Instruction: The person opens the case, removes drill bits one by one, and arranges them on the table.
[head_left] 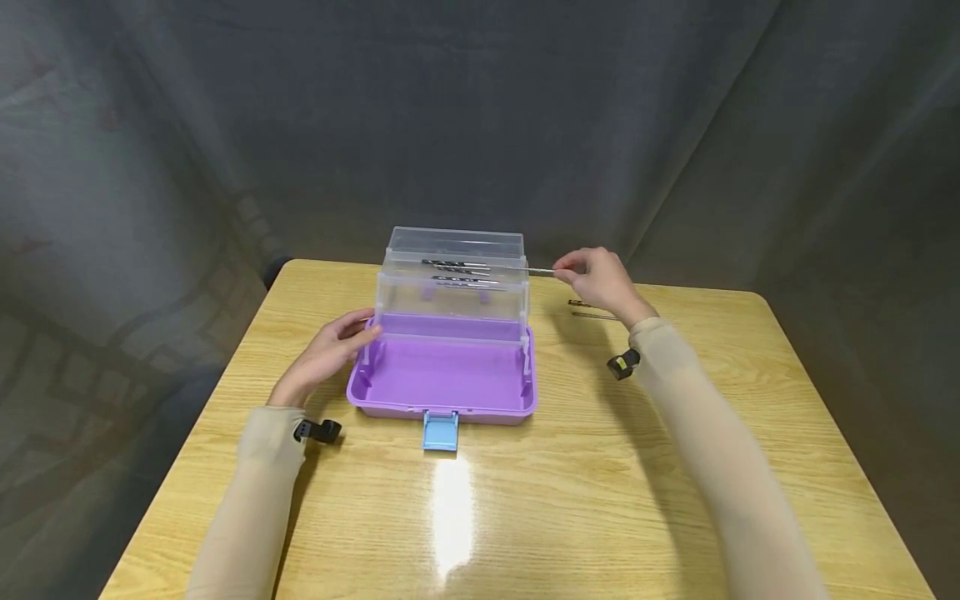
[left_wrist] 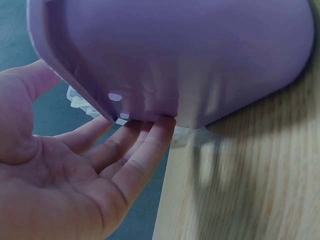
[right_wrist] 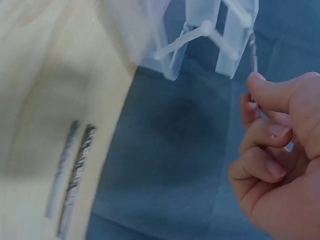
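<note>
My left hand (head_left: 327, 353) rests flat-fingered against the purple box (head_left: 444, 375) at nine o'clock, while my right hand (head_left: 602, 279) pinches a drill bit (head_left: 534, 271) over its clear tray (head_left: 453, 279) at two o'clock.

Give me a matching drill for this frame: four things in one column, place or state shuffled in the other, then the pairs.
Things:
1. Purple plastic tool box base
2. Pale blue plastic latch
3. Thin metal drill bit in the right hand
4. Two loose metal drill bits

Places or states:
A. Lying on the wooden table, right of the box
B. Pinched at one end, its tip over the clear tray
C. Touched at its side by the left hand
D. Flipped down at the box's front edge

Pairs: 1-C, 2-D, 3-B, 4-A
</note>
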